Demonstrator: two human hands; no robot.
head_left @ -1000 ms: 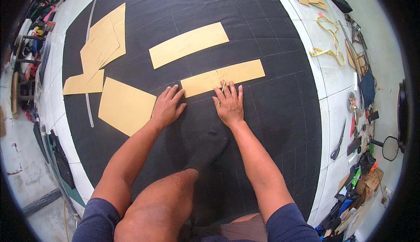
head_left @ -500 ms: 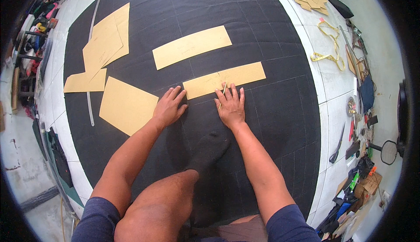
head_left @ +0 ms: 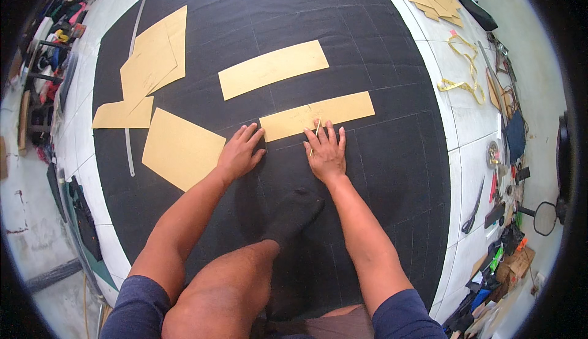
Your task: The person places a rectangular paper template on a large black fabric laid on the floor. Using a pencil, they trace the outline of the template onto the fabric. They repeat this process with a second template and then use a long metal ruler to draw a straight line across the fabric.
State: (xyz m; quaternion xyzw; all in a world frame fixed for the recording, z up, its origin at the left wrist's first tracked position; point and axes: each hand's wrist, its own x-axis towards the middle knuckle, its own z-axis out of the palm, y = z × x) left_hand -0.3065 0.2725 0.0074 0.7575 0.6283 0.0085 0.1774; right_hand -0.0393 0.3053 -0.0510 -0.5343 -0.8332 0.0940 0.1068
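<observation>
One tan paper strip [head_left: 295, 120] lies on black cloth [head_left: 401, 155], the left hand [head_left: 241, 152] beside its left end, fingers apart, the right hand [head_left: 327, 156] clasping a thin stick [head_left: 318, 128] at the strip's near edge. White floor tiles [head_left: 465, 118] flank the cloth; clutter [head_left: 508, 241] lines a pale wall [head_left: 539, 88].

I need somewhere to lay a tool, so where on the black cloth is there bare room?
Free of card: the black cloth right of the right hand, out to the white tiles; and the narrower gap between the upper card strip and lower strip. Crowded: the left side, where overlapping card pieces lie across a ruler.
</observation>
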